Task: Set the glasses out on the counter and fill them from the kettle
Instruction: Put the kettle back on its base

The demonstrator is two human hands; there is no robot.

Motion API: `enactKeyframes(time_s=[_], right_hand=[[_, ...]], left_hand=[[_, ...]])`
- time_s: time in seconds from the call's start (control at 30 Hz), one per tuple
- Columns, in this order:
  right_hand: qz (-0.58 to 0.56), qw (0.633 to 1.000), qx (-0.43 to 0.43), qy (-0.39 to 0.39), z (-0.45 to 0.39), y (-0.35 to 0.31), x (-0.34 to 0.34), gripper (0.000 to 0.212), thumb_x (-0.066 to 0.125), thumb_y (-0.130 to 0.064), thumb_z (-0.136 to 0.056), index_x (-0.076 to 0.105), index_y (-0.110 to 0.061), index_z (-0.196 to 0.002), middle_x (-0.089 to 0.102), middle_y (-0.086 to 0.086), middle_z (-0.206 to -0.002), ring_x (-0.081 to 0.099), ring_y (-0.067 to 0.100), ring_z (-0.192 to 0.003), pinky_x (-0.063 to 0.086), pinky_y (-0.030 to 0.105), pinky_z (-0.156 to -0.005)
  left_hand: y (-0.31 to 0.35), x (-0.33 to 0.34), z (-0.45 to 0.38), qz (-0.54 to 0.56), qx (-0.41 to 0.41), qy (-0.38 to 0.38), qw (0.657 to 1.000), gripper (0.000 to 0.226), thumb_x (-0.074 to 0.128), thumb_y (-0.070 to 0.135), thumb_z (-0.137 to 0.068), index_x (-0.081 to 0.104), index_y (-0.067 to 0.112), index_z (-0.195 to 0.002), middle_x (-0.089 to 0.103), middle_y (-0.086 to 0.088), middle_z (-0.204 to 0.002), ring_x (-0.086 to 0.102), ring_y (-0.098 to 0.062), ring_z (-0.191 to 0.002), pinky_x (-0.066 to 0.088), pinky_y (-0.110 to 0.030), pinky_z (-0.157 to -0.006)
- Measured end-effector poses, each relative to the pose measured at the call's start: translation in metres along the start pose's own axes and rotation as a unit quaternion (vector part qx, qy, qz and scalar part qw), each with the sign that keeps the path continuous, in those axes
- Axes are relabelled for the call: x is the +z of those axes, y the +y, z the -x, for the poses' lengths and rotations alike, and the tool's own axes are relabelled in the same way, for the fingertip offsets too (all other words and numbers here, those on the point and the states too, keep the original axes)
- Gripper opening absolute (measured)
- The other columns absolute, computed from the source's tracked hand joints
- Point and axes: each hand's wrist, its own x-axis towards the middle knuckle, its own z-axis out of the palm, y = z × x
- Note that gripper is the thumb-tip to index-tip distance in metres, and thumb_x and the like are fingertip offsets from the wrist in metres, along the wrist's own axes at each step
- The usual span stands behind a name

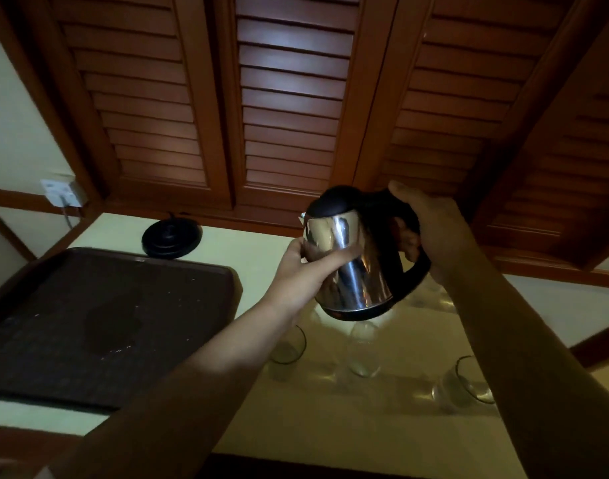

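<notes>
A steel kettle (356, 261) with a black lid and handle hangs in the air above the counter, tilted a little to the left. My right hand (431, 226) grips its black handle. My left hand (310, 267) holds the steel body from the left side. Below it, clear glasses stand on the pale counter (330, 420): one glass (289, 350) under my left wrist, a second glass (363, 350) right under the kettle, a third glass (469, 385) by my right forearm. More glass shapes behind the kettle are blurred.
A dark brown tray (99, 326) lies on the counter at the left. The kettle's black round base (172, 236) sits behind it, its cord running to a wall socket (63, 191). Louvred wooden doors (289, 98) rise behind the counter.
</notes>
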Motion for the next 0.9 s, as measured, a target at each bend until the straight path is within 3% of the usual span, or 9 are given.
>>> enactKeyframes(time_s=[0.1, 0.17, 0.3, 0.43, 0.57, 0.67, 0.77, 0.9], right_hand=[[-0.032, 0.998, -0.047, -0.023, 0.007, -0.002, 0.011, 0.059, 0.06, -0.04, -0.103, 0.057, 0.007, -0.067, 0.04, 0.003, -0.04, 0.034, 0.016, -0.031, 0.034, 0.021, -0.04], [-0.049, 0.995, -0.079, -0.04, 0.01, -0.001, 0.024, 0.06, 0.058, -0.033, -0.106, 0.053, 0.011, -0.066, 0.041, 0.0, -0.038, 0.035, 0.014, -0.029, 0.035, 0.02, -0.041], [-0.085, 0.984, -0.121, -0.097, 0.013, 0.006, 0.056, 0.056, 0.059, -0.033, -0.106, 0.051, -0.01, -0.055, 0.042, 0.002, -0.039, 0.036, 0.02, -0.03, 0.031, 0.026, -0.042], [-0.097, 0.986, -0.095, -0.098, 0.02, -0.004, 0.092, 0.054, 0.06, -0.034, -0.102, 0.049, -0.011, -0.054, 0.036, 0.003, -0.039, 0.032, 0.02, -0.034, 0.025, 0.03, -0.042], [-0.13, 0.981, -0.093, -0.108, 0.02, -0.009, 0.126, 0.05, 0.06, -0.036, -0.097, 0.048, -0.01, -0.056, 0.035, 0.002, -0.039, 0.029, 0.018, -0.033, 0.024, 0.026, -0.04], [-0.16, 0.977, -0.08, -0.121, 0.017, -0.009, 0.153, 0.049, 0.055, -0.037, -0.097, 0.049, -0.011, -0.056, 0.036, 0.001, -0.038, 0.031, 0.015, -0.031, 0.028, 0.022, -0.037], [-0.194, 0.969, -0.079, -0.131, 0.011, -0.003, 0.184, 0.05, 0.051, -0.038, -0.099, 0.05, -0.008, -0.059, 0.039, -0.002, -0.037, 0.033, 0.012, -0.029, 0.03, 0.02, -0.037], [-0.24, 0.96, -0.061, -0.133, 0.001, 0.0, 0.233, 0.048, 0.042, -0.034, -0.094, 0.049, -0.007, -0.056, 0.038, -0.002, -0.034, 0.034, 0.012, -0.027, 0.033, 0.02, -0.036]], left_hand=[[0.005, -0.022, 0.008, -0.032, 0.046, 0.005, 0.998, 0.078, 0.095, 0.055, -0.06, 0.061, 0.025, -0.123, 0.074, 0.003, -0.127, 0.072, -0.013, -0.116, 0.057, -0.033, -0.099], [0.011, -0.04, 0.015, -0.048, 0.063, 0.007, 0.997, 0.092, 0.098, 0.054, -0.057, 0.058, 0.025, -0.135, 0.074, 0.008, -0.129, 0.07, -0.012, -0.12, 0.056, -0.034, -0.104], [0.014, -0.074, 0.024, -0.056, 0.09, 0.015, 0.994, 0.093, 0.101, 0.037, -0.064, 0.053, 0.026, -0.143, 0.077, 0.008, -0.126, 0.072, -0.011, -0.119, 0.056, -0.038, -0.108], [0.016, -0.117, 0.026, -0.036, 0.115, 0.045, 0.992, 0.092, 0.1, 0.041, -0.058, 0.059, 0.021, -0.139, 0.074, -0.001, -0.133, 0.073, -0.019, -0.121, 0.056, -0.044, -0.109], [0.026, -0.168, 0.028, -0.063, 0.144, 0.007, 0.988, 0.08, 0.095, 0.034, -0.064, 0.061, 0.017, -0.136, 0.073, 0.0, -0.128, 0.071, -0.023, -0.123, 0.061, -0.03, -0.092], [0.029, -0.207, 0.023, -0.127, 0.163, -0.05, 0.977, 0.088, 0.093, 0.028, -0.069, 0.053, 0.027, -0.147, 0.07, 0.0, -0.137, 0.067, -0.019, -0.129, 0.058, -0.036, -0.104], [0.029, -0.244, 0.011, -0.154, 0.164, -0.088, 0.97, 0.094, 0.091, 0.024, -0.071, 0.046, 0.026, -0.154, 0.074, 0.006, -0.129, 0.069, -0.013, -0.122, 0.058, -0.031, -0.099], [0.035, -0.3, -0.011, -0.155, 0.17, -0.1, 0.968, 0.087, 0.091, 0.022, -0.07, 0.054, 0.023, -0.149, 0.077, 0.004, -0.121, 0.072, -0.015, -0.114, 0.056, -0.029, -0.095]])
